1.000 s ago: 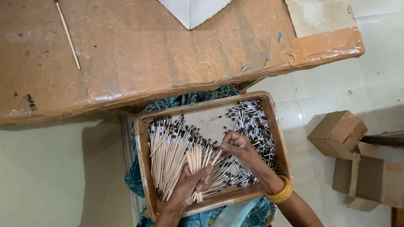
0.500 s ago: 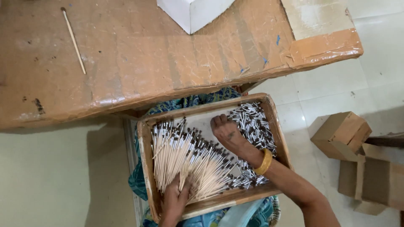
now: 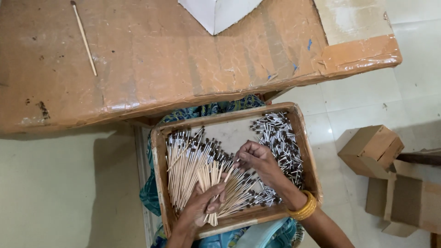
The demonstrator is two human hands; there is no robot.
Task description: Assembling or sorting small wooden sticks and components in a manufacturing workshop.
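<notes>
A shallow wooden tray (image 3: 158, 156) rests on my lap, filled with thin wooden sticks (image 3: 183, 160) that have dark tips. Small silver-and-black pieces (image 3: 280, 138) are heaped in its right part. My left hand (image 3: 202, 204) grips a small bundle of sticks (image 3: 211, 179) near the tray's front edge. My right hand (image 3: 257, 160) is over the middle of the tray, its fingertips pinching the end of one stick beside the bundle. A yellow bangle (image 3: 303, 209) is on the right wrist.
A cardboard-covered table (image 3: 183, 59) lies beyond the tray, with one loose stick (image 3: 83, 37) at its far left and a white box (image 3: 218, 11) at its far edge. Small cardboard boxes (image 3: 372, 149) stand on the tiled floor to the right.
My left hand has come up from the tray's front edge and closed on a bundle of sticks. My right hand has drawn back from the tray's middle toward that bundle.
</notes>
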